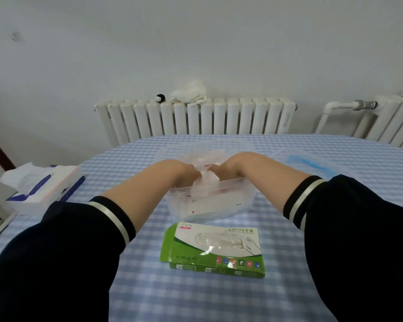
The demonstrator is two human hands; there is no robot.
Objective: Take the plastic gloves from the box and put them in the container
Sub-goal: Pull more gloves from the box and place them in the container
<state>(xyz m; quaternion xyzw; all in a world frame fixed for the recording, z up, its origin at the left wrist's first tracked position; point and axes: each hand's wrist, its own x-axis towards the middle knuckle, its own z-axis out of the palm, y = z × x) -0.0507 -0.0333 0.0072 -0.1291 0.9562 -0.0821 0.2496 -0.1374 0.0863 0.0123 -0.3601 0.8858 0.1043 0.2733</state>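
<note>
A person is reaching both arms forward over a counter [149,293] covered in a blue-and-white checked cloth. The left hand [186,174] and the right hand [221,171] are both dipping into a clear plastic container [219,205], fingers curled around a crumpled bundle of thin plastic gloves [204,182]. Part of the bundle is draping over the container's near rim. The green glove box [213,248] is lying flat just in front of the container, nearer the person, its window still showing what looks like plastic inside.

Likely trouble: the gloves are flimsy and clingy, so they may be sticking to the fingers and lifting back out as the hands withdraw, or the draped part may be sliding out over the rim. The light container may also be shifting if pressed off-centre.

Around them, a tissue pack [42,184] is sitting at the left edge of the counter, and a clear lid with blue trim [310,165] is lying to the right. A white radiator [196,119] with a cloth [190,92] on top is standing behind. Nothing is blocking the hands.
</note>
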